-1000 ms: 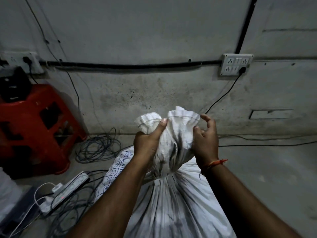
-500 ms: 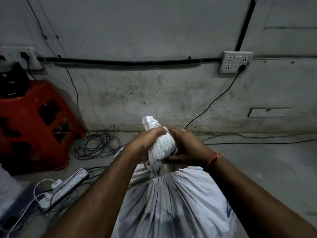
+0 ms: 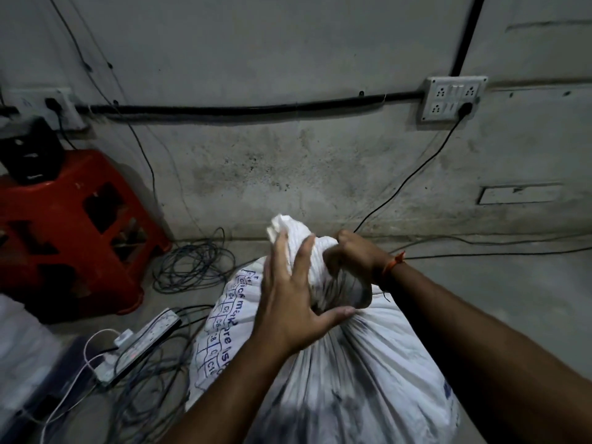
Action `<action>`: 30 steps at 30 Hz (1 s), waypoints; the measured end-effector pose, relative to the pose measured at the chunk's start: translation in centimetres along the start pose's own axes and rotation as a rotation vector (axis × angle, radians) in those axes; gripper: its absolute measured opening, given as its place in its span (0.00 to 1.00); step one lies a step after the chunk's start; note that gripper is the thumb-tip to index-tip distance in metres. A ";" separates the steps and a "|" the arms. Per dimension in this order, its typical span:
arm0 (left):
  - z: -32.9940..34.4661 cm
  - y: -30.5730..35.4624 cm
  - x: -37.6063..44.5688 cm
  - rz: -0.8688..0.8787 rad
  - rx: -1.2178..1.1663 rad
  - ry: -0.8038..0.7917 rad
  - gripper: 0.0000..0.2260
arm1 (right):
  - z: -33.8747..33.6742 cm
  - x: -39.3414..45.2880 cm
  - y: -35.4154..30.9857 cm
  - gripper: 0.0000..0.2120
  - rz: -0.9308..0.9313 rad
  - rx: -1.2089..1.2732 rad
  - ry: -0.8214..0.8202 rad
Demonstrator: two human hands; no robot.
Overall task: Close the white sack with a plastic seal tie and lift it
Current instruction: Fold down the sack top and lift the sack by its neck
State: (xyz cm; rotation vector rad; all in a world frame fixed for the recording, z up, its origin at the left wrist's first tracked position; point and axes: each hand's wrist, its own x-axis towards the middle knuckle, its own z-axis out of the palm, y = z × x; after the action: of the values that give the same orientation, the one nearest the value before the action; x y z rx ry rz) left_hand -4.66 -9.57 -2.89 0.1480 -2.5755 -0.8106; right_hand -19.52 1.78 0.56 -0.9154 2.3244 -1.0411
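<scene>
While the white sack (image 3: pixel 346 373) is standing on the concrete floor directly in front of the person, its gathered neck (image 3: pixel 301 248) is rising between the two hands, bunched so the mouth stays closed. The right hand (image 3: pixel 355 257) is clenching into a fist around the far side of that neck, apparently to hold the twist tight and give a firm grip for lifting. The left hand (image 3: pixel 294 302) is lying against the near side with fingers spread and thumb stretched across the throat just below the bunch, seemingly steadying the cloth rather than squeezing it. Whether a seal tie is sitting under the thumb cannot be told; the folds there are dark and blurred. To the left of the left hand, blue printing is showing on the sack's shoulder. Farther left, a power strip (image 3: pixel 144 341) and loose cables (image 3: pixel 195 267) are lying on the floor, with a red stool (image 3: pixel 73 225) beyond them. Past the right hand, a black cord is running up the wall to a socket plate (image 3: pixel 451 97).
</scene>
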 end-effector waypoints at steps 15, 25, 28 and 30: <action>1.3 -4.4 6.5 -0.355 -0.127 -0.132 0.34 | 1.0 -0.9 3.0 0.26 -0.080 -0.230 0.403; 3.4 -6.2 5.6 -0.954 -0.656 -0.442 0.54 | 4.3 1.1 3.8 0.17 0.238 -0.085 0.194; 1.7 -4.6 3.6 -0.642 -0.113 -0.332 0.52 | 4.6 2.3 4.2 0.13 0.316 0.011 0.052; 1.0 -3.7 2.1 -0.430 -0.029 -0.307 0.46 | 5.1 2.6 4.7 0.13 0.436 0.179 -0.007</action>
State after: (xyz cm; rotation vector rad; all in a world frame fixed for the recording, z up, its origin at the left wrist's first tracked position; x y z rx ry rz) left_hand -7.09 -12.57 -4.92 0.6304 -2.8618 -1.0943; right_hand -20.11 -0.22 -6.55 -0.3207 2.2374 -1.0282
